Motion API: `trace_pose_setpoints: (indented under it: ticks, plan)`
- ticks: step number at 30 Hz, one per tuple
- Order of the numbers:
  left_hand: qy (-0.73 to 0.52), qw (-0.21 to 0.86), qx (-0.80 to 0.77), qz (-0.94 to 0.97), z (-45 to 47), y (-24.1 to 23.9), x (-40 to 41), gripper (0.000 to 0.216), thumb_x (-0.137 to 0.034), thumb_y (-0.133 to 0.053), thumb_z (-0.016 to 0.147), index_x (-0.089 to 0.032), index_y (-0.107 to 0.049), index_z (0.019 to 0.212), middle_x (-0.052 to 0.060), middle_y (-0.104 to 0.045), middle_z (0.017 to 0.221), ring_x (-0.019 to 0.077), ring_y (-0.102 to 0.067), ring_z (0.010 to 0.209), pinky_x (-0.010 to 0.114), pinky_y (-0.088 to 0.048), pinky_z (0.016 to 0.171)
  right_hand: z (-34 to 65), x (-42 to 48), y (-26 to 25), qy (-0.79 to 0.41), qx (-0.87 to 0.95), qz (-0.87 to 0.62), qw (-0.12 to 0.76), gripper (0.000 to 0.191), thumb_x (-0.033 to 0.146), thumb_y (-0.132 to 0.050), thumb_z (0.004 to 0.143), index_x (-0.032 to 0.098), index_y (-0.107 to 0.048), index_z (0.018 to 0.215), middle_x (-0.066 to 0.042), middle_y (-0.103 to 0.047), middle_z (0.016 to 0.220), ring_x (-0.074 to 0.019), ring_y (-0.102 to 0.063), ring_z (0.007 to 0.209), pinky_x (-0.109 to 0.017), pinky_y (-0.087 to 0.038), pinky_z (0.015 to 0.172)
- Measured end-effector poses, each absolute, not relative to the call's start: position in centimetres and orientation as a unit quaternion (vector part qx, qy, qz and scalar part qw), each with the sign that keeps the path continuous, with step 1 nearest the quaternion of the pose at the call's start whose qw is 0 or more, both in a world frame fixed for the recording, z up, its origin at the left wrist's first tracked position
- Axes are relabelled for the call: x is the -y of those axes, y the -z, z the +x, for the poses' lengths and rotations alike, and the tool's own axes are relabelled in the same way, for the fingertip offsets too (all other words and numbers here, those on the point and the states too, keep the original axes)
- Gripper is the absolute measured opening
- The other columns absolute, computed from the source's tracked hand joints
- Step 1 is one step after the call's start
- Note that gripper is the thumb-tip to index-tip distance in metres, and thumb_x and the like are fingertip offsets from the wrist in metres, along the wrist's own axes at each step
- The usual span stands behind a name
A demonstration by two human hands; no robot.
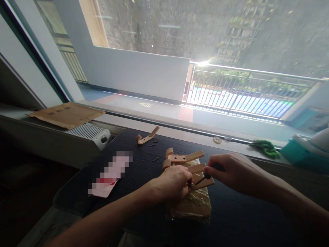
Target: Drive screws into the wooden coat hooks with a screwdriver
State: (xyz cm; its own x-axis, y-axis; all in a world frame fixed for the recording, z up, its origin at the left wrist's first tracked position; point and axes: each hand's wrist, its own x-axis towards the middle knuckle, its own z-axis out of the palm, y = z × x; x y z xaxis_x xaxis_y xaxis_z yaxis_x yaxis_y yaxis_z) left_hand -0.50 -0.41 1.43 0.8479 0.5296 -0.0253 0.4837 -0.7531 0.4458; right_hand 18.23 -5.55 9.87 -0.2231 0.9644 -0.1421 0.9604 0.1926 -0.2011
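My right hand is closed around the dark handle of a screwdriver, whose thin shaft slants down to the left. My left hand is pinched over the nearest wooden hook, with a small shiny screw at its fingertips. The screwdriver's tip is close to that screw; whether they touch I cannot tell. Beside it are a second wooden hook, partly covered by my left hand, and a third wooden hook with two dark holes. The hooks rest on a brown block wrapped in clear plastic.
Another wooden hook lies on the dark table, near several loose screws. A pinkish card is at the left. Along the window ledge are a tape roll, a green cloth and a teal container. A brown envelope lies far left.
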Motion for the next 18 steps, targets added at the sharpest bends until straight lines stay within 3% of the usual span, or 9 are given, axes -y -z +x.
trace_pose_setpoints:
  ticks: [5,10,18]
  plan:
    - [-0.062,0.228,-0.271,0.933,-0.6,-1.1,0.3,0.015,-0.015,-0.055,0.074,-0.017,-0.069,0.081,0.005,-0.068,0.088,0.0194,-0.064,0.083,0.027,-0.049,0.076,17.9,5.8,-9.3,-0.072,0.776,-0.626,0.011,0.030,0.037,-0.046,0.087,0.021,-0.063,0.068,0.003,-0.053,0.052,-0.0100,-0.039,0.048,-0.026,-0.017,0.050]
    - [-0.079,0.224,-0.265,0.935,-0.6,-0.6,0.3,0.006,-0.018,-0.059,0.074,-0.017,-0.065,0.073,0.003,-0.068,0.084,0.0182,-0.063,0.082,0.024,-0.047,0.074,17.3,5.4,-8.8,-0.096,0.789,-0.606,0.029,0.029,0.036,-0.047,0.088,0.021,-0.064,0.069,0.003,-0.054,0.054,-0.0090,-0.041,0.049,-0.027,-0.016,0.050]
    - [-0.080,0.196,-0.268,0.940,-0.4,-0.7,0.3,0.012,-0.020,-0.055,0.079,-0.015,-0.062,0.072,0.006,-0.070,0.085,0.0212,-0.066,0.082,0.027,-0.049,0.074,16.7,5.3,-8.9,-0.093,0.807,-0.582,0.040,0.027,0.036,-0.048,0.088,0.021,-0.063,0.071,0.005,-0.051,0.053,-0.0076,-0.037,0.047,-0.027,-0.014,0.050]
